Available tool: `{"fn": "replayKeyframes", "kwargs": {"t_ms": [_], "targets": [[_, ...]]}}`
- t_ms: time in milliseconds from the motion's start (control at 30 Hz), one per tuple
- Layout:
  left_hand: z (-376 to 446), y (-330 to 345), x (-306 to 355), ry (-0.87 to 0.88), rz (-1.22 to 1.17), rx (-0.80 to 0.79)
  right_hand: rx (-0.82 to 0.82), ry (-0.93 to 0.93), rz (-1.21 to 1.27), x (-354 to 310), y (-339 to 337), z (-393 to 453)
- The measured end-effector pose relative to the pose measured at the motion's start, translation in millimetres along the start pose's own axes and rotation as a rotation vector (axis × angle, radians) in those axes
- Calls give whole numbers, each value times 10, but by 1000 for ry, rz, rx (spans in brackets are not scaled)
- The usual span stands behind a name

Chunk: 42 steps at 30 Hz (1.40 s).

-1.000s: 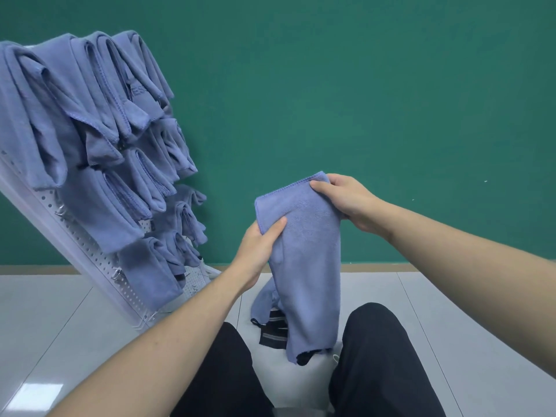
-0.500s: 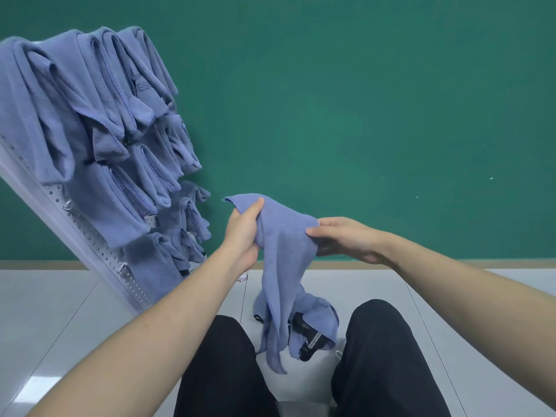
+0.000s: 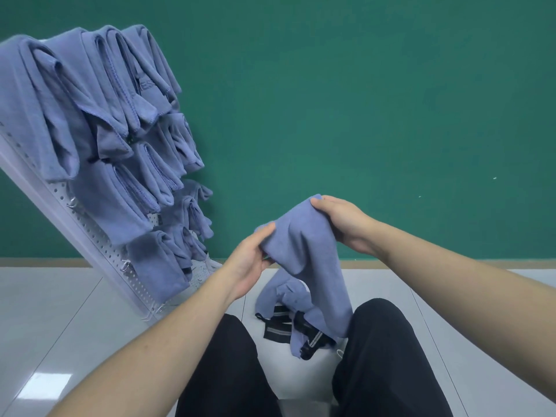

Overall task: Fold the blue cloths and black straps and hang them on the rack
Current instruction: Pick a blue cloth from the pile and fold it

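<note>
I hold a blue cloth [image 3: 310, 254] in front of me with both hands. My left hand [image 3: 248, 261] pinches its near left edge, and my right hand [image 3: 343, 222] grips the top right fold. The cloth hangs down between my knees. Under it on the floor lie another crumpled blue cloth [image 3: 285, 296] and black straps [image 3: 278, 325] with grey stripes. At the left a white perforated rack [image 3: 90, 236] leans back, carrying several folded blue cloths [image 3: 90, 121] on its hooks.
A green wall [image 3: 361, 100] stands behind, with a wooden skirting along the pale tiled floor [image 3: 45, 311]. My legs in black trousers [image 3: 382, 356] frame the pile. Bare metal hooks [image 3: 125, 264] stick out near the rack's lower edge.
My right hand has risen and moved over the cloth, bunching it into a fold; my left hand dropped lower. The cloth's hanging end now covers part of the straps.
</note>
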<state>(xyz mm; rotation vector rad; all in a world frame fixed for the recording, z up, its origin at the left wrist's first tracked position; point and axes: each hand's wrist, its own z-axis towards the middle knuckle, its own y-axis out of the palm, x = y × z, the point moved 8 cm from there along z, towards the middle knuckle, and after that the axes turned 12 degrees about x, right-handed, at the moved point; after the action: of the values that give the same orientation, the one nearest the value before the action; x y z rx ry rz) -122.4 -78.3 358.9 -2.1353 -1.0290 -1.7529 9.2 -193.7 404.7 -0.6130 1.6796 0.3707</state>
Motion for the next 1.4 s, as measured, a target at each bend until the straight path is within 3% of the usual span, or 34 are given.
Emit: {"fn": "replayKeyframes", "kwargs": {"t_ms": [200, 333, 500, 733, 933, 1067, 1167, 1400], "targets": [[-28, 101, -13, 94, 8, 49, 97, 103, 60, 32, -155, 21], [-2, 130, 124, 115, -110, 93, -10, 125, 40, 106, -108, -44], [84, 25, 185, 63, -214, 205, -185, 115, -233, 338, -11, -196], [88, -187, 218, 86, -61, 294, -78, 21, -144, 219, -35, -148], [48, -115, 45, -192, -152, 171, -32, 10, -70, 159, 13, -156], [14, -18, -29, -183, -56, 27, 62, 12, -35, 142, -68, -125], [-9, 31, -39, -131, 34, 17, 88, 46, 17, 137, -123, -121], [28, 94, 165, 22, -77, 116, -105, -15, -62, 97, -59, -223]]}}
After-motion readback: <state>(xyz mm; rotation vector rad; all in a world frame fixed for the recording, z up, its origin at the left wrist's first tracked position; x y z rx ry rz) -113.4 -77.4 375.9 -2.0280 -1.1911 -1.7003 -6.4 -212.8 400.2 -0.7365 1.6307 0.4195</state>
